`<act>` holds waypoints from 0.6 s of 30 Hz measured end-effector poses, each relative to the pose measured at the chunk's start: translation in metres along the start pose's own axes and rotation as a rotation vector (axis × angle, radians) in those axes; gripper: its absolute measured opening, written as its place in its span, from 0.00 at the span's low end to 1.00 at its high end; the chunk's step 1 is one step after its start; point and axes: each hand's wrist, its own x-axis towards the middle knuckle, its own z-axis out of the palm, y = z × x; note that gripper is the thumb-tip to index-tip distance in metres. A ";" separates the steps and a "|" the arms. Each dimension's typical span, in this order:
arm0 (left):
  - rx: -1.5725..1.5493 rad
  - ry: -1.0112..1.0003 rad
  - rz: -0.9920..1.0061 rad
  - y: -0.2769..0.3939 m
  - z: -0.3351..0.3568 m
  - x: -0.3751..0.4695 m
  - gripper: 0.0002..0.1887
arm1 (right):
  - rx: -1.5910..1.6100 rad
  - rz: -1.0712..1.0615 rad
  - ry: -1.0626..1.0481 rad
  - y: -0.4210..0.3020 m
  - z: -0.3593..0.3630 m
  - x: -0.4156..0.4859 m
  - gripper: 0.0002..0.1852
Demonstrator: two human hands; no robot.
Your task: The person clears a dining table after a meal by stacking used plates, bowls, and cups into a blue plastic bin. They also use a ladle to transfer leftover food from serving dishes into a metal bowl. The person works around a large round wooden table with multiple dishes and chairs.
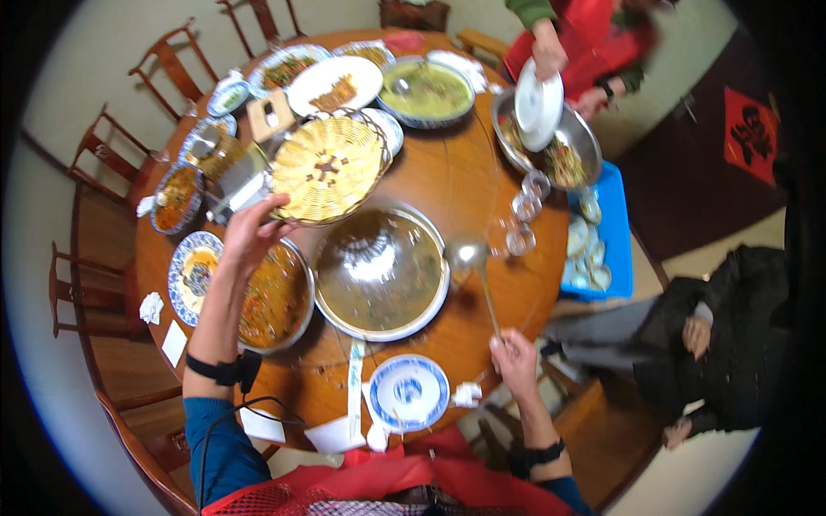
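Observation:
My left hand (258, 226) grips the near left edge of a round woven basket (328, 169), raised over the round wooden table. In my right hand (514, 361) is the handle of a metal ladle (467, 254), its bowl beside the rim of a large metal basin of brown broth (377, 274). Left of that basin, partly behind my left forearm, stands a metal bowl of orange-red soup (274, 300). A blue and white bowl (408, 392) rests at the near table edge. Part of the basket's far side overlaps a white plate (385, 131).
Glasses (526, 206) stand at the right. A person in red (581, 45) tilts a white plate (539, 106) over a metal bowl of food scraps (581, 145). A blue bin (613, 232) holds dishes. A person in dark clothes (716, 342) is at right. Wooden chairs (106, 155) line the left.

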 end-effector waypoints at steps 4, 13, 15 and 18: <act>0.183 -0.185 -0.067 -0.024 0.018 -0.071 0.24 | 0.032 0.014 0.071 -0.018 -0.022 -0.014 0.04; 0.724 -0.755 -0.216 -0.186 0.156 -0.136 0.26 | 0.100 -0.132 0.184 -0.052 -0.067 -0.042 0.05; 0.824 -0.819 -0.105 -0.223 0.190 -0.133 0.28 | 0.144 -0.156 0.176 -0.048 -0.068 -0.044 0.05; 0.615 -0.776 -0.325 -0.261 0.229 -0.119 0.29 | 0.051 -0.075 0.206 -0.039 -0.070 -0.048 0.03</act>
